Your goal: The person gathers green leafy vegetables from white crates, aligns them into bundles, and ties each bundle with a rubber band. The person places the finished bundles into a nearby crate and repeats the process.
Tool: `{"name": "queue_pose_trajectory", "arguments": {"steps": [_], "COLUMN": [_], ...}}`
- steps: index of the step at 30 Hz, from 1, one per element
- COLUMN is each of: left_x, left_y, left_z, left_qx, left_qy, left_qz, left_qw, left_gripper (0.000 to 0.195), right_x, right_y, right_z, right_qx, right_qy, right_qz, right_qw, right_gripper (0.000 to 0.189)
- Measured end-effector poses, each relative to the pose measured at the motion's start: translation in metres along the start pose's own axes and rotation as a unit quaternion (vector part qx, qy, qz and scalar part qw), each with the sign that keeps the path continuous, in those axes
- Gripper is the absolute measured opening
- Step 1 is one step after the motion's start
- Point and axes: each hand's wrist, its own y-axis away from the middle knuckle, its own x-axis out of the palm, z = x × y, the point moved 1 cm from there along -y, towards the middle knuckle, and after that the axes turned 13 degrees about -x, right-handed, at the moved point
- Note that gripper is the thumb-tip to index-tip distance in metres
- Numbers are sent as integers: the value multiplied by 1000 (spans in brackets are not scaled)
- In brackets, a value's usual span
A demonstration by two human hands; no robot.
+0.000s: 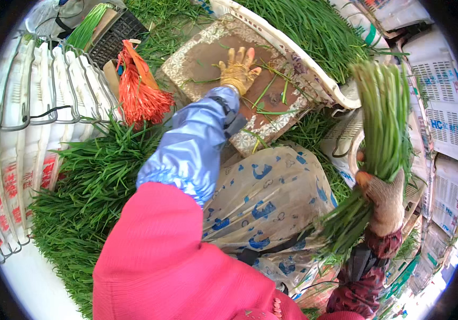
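Observation:
My left hand (237, 74), in a dirty yellow glove, lies with its fingers spread on a wet, mud-stained board (203, 52) with a patterned border. Loose green leaves (264, 94) are scattered across that board. Off to the right, my right hand (387, 200), in a knitted work glove, grips a thick bundle of garlic chives (385, 120). The pale stem ends point up and the leafy ends hang below the fist. Slight blur covers the bundle's upper end. A translucent apron with blue prints (269, 192) covers my lap.
A large heap of chives (89, 200) lies at left, beside white crates (33, 96). Orange-red plastic ties (143, 96) hang near the board. More chives (305, 32) fill a white basket (293, 44) beyond it. A black crate (119, 36) stands at upper left. Printed white crates (445, 112) line the right.

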Motion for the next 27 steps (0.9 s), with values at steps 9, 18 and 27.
{"name": "queue_pose_trajectory", "arguments": {"steps": [9,18,27], "left_x": [42,-42,-76], "left_y": [172,87,46], "left_z": [-151,89,216], "left_qx": [395,-70,-194], "left_qy": [359,450,-260], "left_qz": [263,9,207], "left_qw": [803,890,923], "left_gripper": [39,21,35], "right_x": [-10,-7,-18], "right_y": [-32,-24,-27], "right_z": [-37,-31,-72], "right_qx": [31,11,7], "right_qy": [104,96,90], "right_qz": [-20,1,33], "right_qw": [994,995,995], "right_gripper": [43,43,41]}}
